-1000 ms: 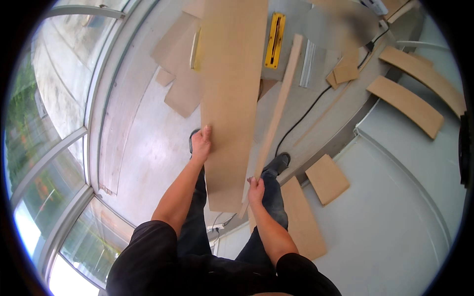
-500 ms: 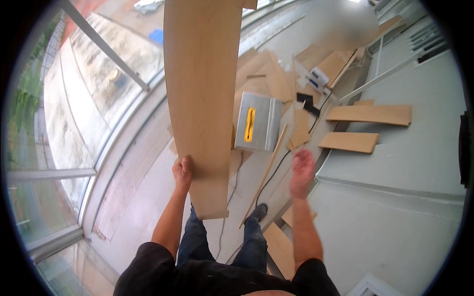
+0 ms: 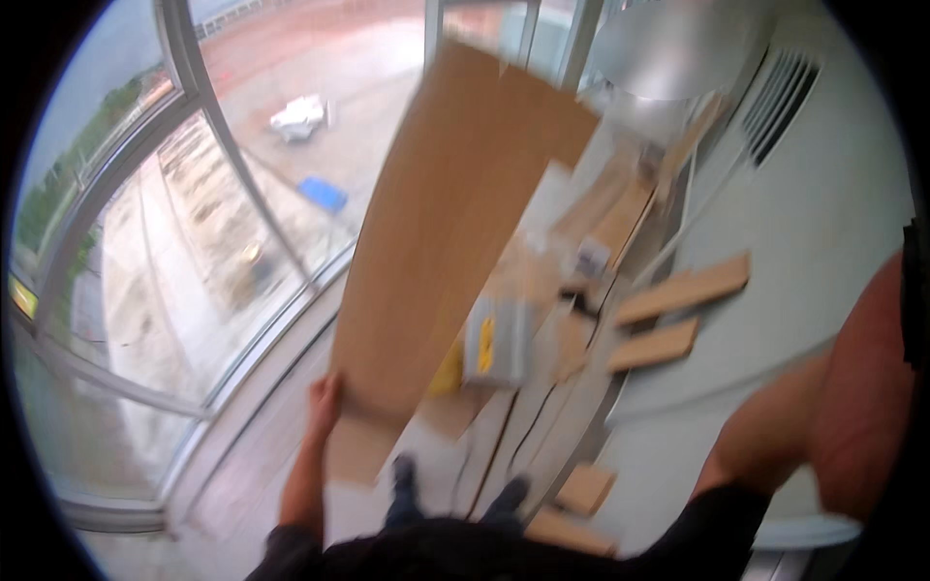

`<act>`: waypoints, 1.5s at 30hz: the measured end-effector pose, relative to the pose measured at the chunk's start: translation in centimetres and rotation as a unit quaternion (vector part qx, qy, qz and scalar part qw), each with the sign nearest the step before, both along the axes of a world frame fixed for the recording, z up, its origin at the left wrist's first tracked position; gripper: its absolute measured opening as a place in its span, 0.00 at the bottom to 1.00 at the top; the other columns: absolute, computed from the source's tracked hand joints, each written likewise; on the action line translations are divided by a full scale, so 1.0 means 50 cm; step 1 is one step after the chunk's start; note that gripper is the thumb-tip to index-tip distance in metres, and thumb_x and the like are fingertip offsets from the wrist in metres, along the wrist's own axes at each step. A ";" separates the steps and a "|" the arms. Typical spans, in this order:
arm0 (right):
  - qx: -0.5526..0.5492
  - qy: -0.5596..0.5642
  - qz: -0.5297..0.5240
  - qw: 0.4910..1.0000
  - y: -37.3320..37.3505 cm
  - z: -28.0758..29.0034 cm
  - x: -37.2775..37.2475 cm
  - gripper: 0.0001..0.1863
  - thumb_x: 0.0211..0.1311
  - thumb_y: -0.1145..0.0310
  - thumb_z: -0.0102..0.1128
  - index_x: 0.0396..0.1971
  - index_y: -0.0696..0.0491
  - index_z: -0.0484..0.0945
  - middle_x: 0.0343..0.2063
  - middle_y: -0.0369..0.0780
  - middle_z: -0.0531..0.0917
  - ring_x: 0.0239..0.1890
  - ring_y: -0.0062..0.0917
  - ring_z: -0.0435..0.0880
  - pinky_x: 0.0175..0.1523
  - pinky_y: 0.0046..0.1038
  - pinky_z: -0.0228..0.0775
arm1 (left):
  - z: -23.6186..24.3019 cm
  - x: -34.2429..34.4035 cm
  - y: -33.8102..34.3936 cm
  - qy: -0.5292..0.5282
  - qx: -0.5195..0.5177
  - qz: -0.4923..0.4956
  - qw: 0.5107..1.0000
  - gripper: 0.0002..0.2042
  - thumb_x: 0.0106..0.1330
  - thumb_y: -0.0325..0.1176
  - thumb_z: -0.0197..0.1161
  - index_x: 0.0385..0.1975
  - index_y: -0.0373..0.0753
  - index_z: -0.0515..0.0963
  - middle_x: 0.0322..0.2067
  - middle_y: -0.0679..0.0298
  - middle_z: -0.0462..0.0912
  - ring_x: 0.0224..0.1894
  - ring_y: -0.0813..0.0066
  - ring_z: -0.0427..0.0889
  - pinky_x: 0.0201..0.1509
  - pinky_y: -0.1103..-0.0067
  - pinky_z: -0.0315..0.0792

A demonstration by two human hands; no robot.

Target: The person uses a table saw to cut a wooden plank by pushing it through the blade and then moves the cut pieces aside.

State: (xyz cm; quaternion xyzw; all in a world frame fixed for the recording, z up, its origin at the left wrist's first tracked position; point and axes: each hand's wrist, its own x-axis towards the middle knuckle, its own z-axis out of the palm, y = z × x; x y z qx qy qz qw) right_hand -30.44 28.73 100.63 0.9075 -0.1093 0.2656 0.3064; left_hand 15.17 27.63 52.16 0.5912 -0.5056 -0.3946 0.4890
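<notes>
Tan wooden board [image 3: 436, 232] grasped by the left hand [image 3: 325, 399]

It slants from lower centre to upper centre, fingers clenched at its left edge; the right arm [image 3: 775, 426] is bent at far right, its finger state impossible to tell.

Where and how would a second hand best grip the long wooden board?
On the wooden board, probably the right long edge, about midway, coming from the right, thumb on the near face. It is long, flat and slants up to the right; the left hand grips the left edge near the lower end, leaving most of its length beyond.
</notes>
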 end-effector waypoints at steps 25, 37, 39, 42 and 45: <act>0.133 -0.046 -0.185 0.973 -0.065 -0.076 -0.072 0.22 0.80 0.60 0.41 0.64 0.54 0.71 0.63 0.43 0.75 0.62 0.30 0.76 0.69 0.35 0.67 | -0.091 0.193 -0.039 -0.267 0.157 -0.125 0.943 0.37 0.74 0.61 0.50 0.13 0.30 0.64 0.12 0.61 0.59 0.20 0.76 0.61 0.22 0.65 0.56; 0.514 -0.357 -0.447 0.640 -0.302 -0.563 -0.413 0.21 0.75 0.53 0.53 0.52 0.56 0.78 0.40 0.49 0.85 0.40 0.35 0.85 0.48 0.33 0.75 | 0.009 -0.029 -0.139 -0.224 0.269 -0.250 0.903 0.34 0.73 0.60 0.50 0.15 0.32 0.67 0.12 0.67 0.63 0.19 0.78 0.64 0.23 0.70 0.61; 0.528 -0.369 -0.432 0.632 -0.321 -0.645 -0.421 0.21 0.75 0.53 0.53 0.49 0.56 0.80 0.34 0.50 0.86 0.38 0.39 0.86 0.46 0.35 0.76 | 0.035 -0.050 -0.133 -0.271 0.294 -0.256 0.880 0.34 0.73 0.60 0.50 0.15 0.32 0.68 0.12 0.66 0.62 0.19 0.77 0.64 0.23 0.70 0.61; 0.539 -0.387 -0.434 0.609 -0.364 -0.723 -0.436 0.20 0.74 0.53 0.52 0.45 0.55 0.82 0.32 0.51 0.85 0.38 0.48 0.85 0.45 0.39 0.75 | 0.052 -0.075 -0.146 -0.293 0.288 -0.237 0.881 0.31 0.72 0.56 0.53 0.20 0.30 0.74 0.14 0.61 0.65 0.20 0.77 0.65 0.25 0.71 0.62; 0.535 -0.374 -0.441 0.616 -0.414 -0.771 -0.423 0.19 0.74 0.54 0.52 0.44 0.54 0.82 0.34 0.51 0.85 0.40 0.52 0.83 0.45 0.42 0.75 | 0.047 -0.098 -0.171 -0.299 0.310 -0.187 0.883 0.25 0.70 0.51 0.59 0.26 0.29 0.79 0.17 0.63 0.71 0.23 0.79 0.68 0.28 0.73 0.64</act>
